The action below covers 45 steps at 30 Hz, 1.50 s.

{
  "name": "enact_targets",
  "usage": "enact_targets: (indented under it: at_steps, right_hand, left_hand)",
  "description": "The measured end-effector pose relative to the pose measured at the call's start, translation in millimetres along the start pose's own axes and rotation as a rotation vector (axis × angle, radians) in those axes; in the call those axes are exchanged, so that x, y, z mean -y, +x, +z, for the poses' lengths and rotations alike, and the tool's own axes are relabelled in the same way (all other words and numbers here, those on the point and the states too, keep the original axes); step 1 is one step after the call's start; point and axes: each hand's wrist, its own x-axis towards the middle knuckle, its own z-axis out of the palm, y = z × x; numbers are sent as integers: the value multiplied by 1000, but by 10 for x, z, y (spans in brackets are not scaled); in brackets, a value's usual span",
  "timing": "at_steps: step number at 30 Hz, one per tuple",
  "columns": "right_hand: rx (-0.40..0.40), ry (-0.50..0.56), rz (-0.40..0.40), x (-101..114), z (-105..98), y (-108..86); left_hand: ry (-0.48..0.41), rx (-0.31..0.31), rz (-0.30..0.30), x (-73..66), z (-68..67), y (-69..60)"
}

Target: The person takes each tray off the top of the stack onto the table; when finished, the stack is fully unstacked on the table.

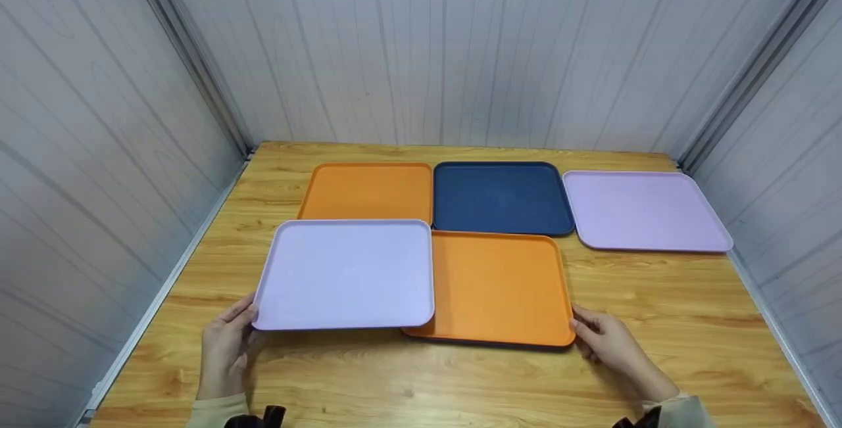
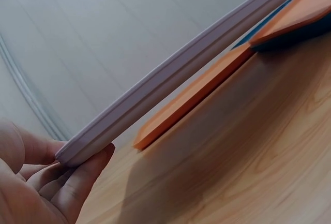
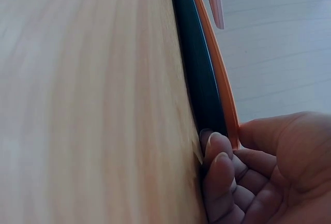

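Note:
My left hand (image 1: 223, 349) pinches the near left corner of a lavender tray (image 1: 345, 273), thumb above and fingers beneath. In the left wrist view this tray (image 2: 155, 87) is lifted off the table, and it overlaps part of the stack to its right in the head view. That stack is an orange tray (image 1: 503, 286) on a dark blue tray (image 3: 199, 58), whose edge shows below. At its near right corner, my right hand (image 1: 608, 342) grips the orange tray's rim between thumb and index finger. The other fingers are curled beside the blue tray.
Along the back of the wooden table (image 1: 408, 382) lie another orange tray (image 1: 368, 188), a dark blue tray (image 1: 503, 198) and a second lavender tray (image 1: 648, 211). The held lavender tray hides the back orange tray's near edge. Pale panel walls (image 1: 421, 47) surround the table's back and sides.

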Motion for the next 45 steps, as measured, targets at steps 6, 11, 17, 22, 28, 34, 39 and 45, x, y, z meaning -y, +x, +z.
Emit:
enact_targets:
  at_steps: [6, 11, 17, 22, 28, 34, 39, 45]
  right_hand:
    - [-3, 8, -8, -6, 5, -2]
    - [-8, 1, -16, -3, 0, -6]
    - [-9, 10, -22, -13, 3, -2]
    - [-12, 29, -38, -16, 16, -2]
    - [4, 3, -40, -13, 2, -3]
    - [7, 4, -46, -6, -4, -12]
    - [-2, 15, -59, -9, 2, -13]
    - [-1, 36, -53, -2, 1, -9]
  left_hand:
    - [14, -49, 39, -30, -126, 55]
    - [18, -47, 31, -74, -219, 94]
    - [3, -36, -31, -144, -284, 126]
    - [46, -53, -45, -176, -324, 169]
    - [28, -54, -83, -222, -364, 197]
    - [32, -31, -107, -243, -394, 223]
    - [31, -8, -127, -226, -429, 273]
    - [50, 10, -137, -199, -464, 358]
